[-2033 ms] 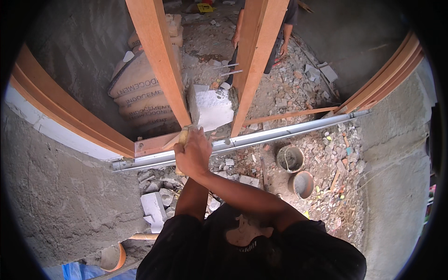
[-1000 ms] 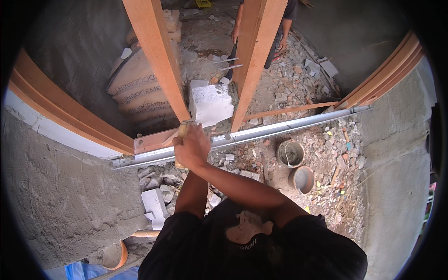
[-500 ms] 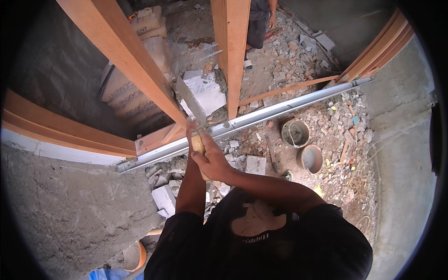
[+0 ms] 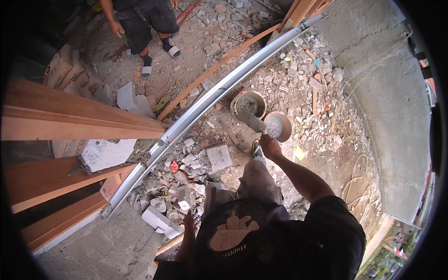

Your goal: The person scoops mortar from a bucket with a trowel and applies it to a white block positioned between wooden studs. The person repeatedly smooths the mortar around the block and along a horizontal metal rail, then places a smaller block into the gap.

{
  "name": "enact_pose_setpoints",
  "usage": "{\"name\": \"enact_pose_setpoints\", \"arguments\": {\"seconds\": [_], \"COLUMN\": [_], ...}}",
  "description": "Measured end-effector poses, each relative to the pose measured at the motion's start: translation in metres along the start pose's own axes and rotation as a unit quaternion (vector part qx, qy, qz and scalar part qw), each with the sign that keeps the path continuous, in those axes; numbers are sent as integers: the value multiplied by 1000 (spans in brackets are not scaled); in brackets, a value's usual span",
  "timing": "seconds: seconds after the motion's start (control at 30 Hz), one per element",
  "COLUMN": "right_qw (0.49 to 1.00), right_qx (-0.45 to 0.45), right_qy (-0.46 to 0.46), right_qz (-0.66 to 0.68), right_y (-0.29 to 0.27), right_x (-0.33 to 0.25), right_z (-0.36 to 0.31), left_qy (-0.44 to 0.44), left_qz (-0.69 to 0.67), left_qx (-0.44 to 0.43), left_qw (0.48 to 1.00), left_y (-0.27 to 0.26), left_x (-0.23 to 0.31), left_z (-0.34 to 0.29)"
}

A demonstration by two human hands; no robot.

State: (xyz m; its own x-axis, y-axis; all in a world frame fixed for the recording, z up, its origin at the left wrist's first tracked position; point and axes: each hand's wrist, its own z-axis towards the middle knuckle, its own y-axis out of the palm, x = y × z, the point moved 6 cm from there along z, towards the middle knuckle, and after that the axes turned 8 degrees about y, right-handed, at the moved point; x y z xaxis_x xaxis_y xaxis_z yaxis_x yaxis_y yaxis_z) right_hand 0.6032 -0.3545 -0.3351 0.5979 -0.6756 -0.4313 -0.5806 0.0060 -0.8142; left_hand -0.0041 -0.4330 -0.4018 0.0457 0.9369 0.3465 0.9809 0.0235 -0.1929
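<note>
My right hand (image 4: 270, 147) is closed round the handle of a trowel (image 4: 254, 122) out in front of me. The flat metal blade dips over the mouth of a bucket of grey mortar (image 4: 234, 105). Right beside it stands a second, reddish bucket (image 4: 288, 128) with pale grey contents, close to my knuckles. My left hand (image 4: 188, 225) hangs low by my side near the rubble, its fingers loosely stretched and nothing visible in them.
A long metal channel (image 4: 205, 99) runs diagonally across, beside wooden posts (image 4: 84, 116). A white block (image 4: 109, 156) sits among the timbers. Broken bricks (image 4: 186, 198) and a loose rope (image 4: 357, 179) lie around. Another person (image 4: 140, 28) stands beyond the channel, near cement sacks (image 4: 70, 70).
My view has swung right. My right hand has carried the trowel from the wooden posts to the mortar bucket. The left hand has come away and dropped to my side.
</note>
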Motion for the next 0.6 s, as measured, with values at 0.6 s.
{"name": "enact_pose_setpoints", "arguments": {"seconds": [0.6], "right_qw": [955], "right_qx": [-174], "right_qy": [178], "right_qz": [-162], "right_y": [172], "right_x": [168], "right_z": [377], "left_qy": [76], "left_qz": [464], "left_qx": [93], "left_qw": [878], "left_y": [139], "left_x": [-118], "left_z": [-47]}}
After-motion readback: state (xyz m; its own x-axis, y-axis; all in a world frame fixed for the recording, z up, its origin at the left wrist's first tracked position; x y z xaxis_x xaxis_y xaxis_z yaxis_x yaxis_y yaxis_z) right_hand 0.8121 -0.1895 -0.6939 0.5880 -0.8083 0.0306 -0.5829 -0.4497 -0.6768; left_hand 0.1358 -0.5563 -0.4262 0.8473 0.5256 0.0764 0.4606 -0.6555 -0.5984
